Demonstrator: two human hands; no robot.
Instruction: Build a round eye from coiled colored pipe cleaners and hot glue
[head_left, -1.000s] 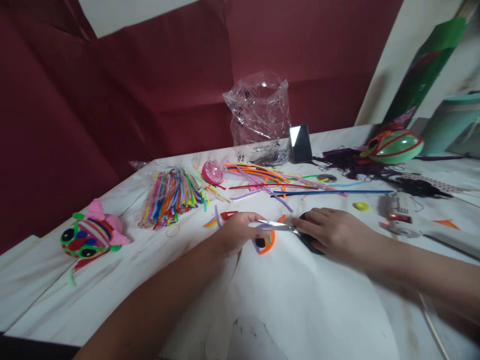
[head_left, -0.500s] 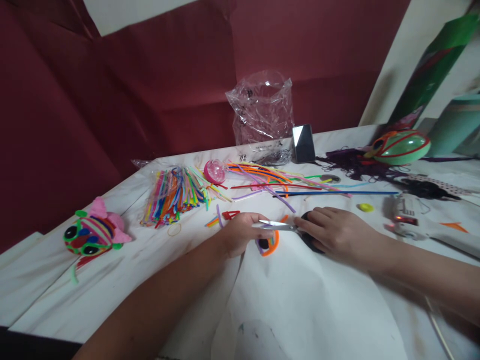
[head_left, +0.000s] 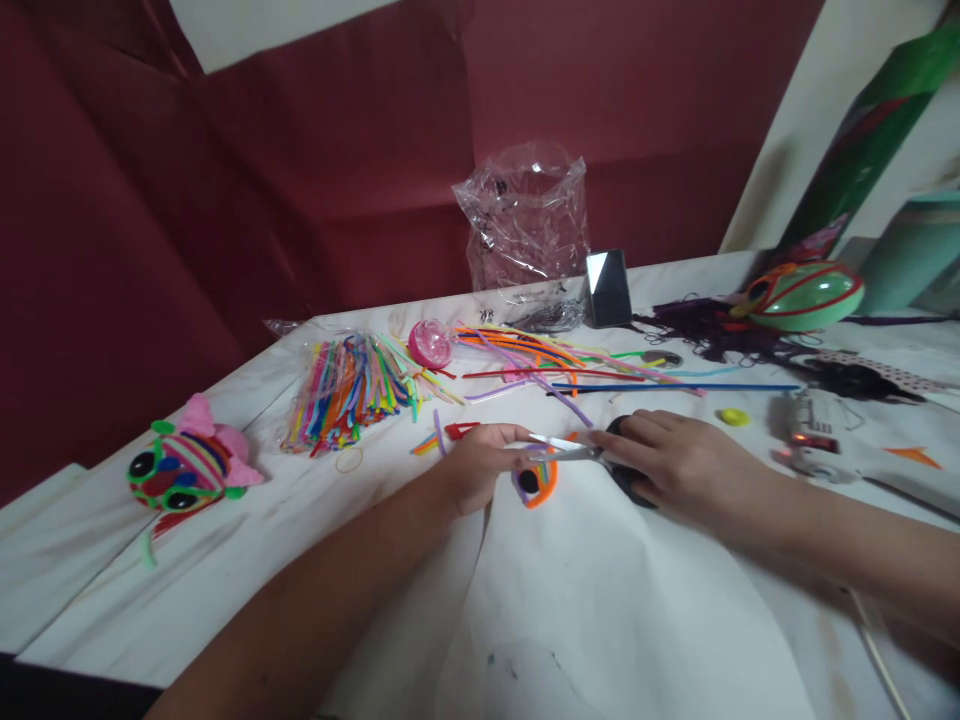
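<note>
My right hand (head_left: 664,455) is closed around the black handles of a pair of scissors (head_left: 566,452), whose silver blades point left and stand slightly apart. The blades lie over the top of a small eye-shaped piece (head_left: 535,484) with a black centre and an orange, purple and blue pipe-cleaner rim. My left hand (head_left: 487,462) pinches at the blade tips and the piece's upper left edge; its fingertips partly hide what they hold. Just behind my left hand lies a red clip-like item (head_left: 459,430).
A bag of pipe cleaners (head_left: 352,390), loose pipe cleaners (head_left: 525,350) and a phone (head_left: 608,288) lie behind my hands. The decorated fish (head_left: 187,462) is far left; a glue gun (head_left: 825,440) and green balloon-like object (head_left: 814,297) are right.
The scissors have shifted slightly, and their blades are a little further apart. The eye-shaped piece has moved slightly under them. Both hands keep their hold.
</note>
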